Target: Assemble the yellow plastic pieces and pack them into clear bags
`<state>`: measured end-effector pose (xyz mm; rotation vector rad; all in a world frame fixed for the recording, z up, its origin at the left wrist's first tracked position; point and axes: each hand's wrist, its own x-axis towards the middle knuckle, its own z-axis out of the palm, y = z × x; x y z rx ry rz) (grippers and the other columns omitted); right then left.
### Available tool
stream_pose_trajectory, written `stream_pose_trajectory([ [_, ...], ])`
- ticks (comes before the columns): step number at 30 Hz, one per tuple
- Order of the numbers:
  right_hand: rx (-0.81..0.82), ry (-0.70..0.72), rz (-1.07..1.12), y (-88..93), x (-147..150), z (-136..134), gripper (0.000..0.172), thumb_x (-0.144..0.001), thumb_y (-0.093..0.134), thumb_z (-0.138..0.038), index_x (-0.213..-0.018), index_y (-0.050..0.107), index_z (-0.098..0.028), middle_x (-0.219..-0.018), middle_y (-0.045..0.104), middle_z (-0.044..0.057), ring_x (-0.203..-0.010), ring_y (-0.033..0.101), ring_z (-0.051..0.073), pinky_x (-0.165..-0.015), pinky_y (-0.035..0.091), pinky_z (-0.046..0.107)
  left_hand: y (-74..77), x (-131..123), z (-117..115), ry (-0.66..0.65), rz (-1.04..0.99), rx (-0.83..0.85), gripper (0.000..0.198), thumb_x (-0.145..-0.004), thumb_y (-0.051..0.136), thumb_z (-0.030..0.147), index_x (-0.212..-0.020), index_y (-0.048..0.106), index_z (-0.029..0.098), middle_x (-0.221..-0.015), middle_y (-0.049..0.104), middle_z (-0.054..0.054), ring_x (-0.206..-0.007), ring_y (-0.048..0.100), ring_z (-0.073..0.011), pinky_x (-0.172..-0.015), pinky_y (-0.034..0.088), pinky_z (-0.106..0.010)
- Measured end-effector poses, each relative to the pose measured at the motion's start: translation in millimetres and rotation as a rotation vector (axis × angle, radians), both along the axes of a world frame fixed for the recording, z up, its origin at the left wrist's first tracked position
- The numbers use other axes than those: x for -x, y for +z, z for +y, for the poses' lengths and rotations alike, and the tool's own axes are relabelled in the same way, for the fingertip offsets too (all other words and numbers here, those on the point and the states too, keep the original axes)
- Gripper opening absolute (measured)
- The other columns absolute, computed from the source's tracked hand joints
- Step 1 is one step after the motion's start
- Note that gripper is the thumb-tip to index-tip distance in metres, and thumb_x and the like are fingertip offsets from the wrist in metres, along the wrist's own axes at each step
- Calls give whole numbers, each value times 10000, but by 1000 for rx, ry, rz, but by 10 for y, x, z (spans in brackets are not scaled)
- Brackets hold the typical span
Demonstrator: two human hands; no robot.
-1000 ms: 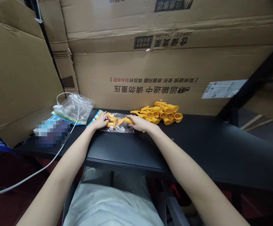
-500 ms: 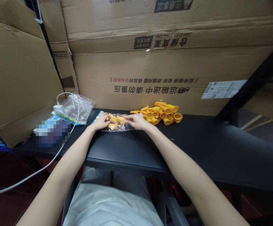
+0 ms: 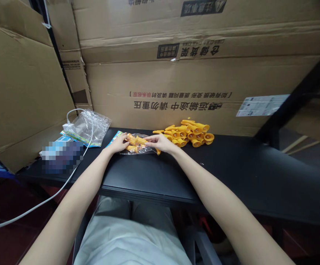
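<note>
On the table point(image 3: 231, 176), the left hand point(image 3: 117, 143) (arms point(image 3: 81, 191) outstretched) grips a bag point(image 3: 148, 149), the right point(image 3: 163, 143) a yellow horn point(image 3: 141, 140).

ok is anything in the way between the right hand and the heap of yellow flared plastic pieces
Nothing visible: the heap of pieces lies just past the right hand, which is over the clear plastic bag.

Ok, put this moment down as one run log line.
left grip: on clear bag; right grip: at yellow horn, hold unclear; horn pile: on black table, right of bag; second bag: left of left grip
</note>
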<state>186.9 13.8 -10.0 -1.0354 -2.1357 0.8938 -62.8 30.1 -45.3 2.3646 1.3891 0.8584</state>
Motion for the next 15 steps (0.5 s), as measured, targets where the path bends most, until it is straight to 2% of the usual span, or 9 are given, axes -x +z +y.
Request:
stream_pose_trajectory([
  [3, -76, -93, -190, 6, 52, -50, 379, -770, 644, -324, -1125, 694, -202, -741, 717, 12, -658, 606, 149, -702, 462, 290, 18, -10, -5, 3, 23, 16, 194, -772, 491, 174, -908, 629, 175, -1322, 543, -94, -1349, 359, -232, -1130, 275, -418],
  [7, -225, -136, -439, 36, 128, -117, 310, -826, 585, -276, -1116, 691, -309, -910, 736, 23, -865, 637, 204, -870, 405, 359, 47, -55, -21, 53, 2, 67, 269, -868, 394, 239, -899, 653, 173, -1297, 568, -86, -1356, 350, -220, -1150, 227, -416],
  [11, -305, -81, -507, 10, 172, -128, 345, -857, 523, -238, -1161, 664, -319, -993, 712, 32, -917, 626, 197, -818, 422, 297, 40, -82, -48, 43, -42, 77, 363, -915, 357, 393, -949, 652, 185, -1278, 583, -82, -1367, 329, -220, -1147, 227, -399],
  [15, -292, -47, -477, -56, 192, -101, 317, -842, 548, -239, -1121, 686, -296, -1038, 693, 28, -941, 616, 190, -796, 437, 254, 3, -72, -68, 16, -31, 60, 402, -867, 447, 484, -1091, 614, 195, -1370, 508, -93, -1393, 281, -235, -1143, 223, -407],
])
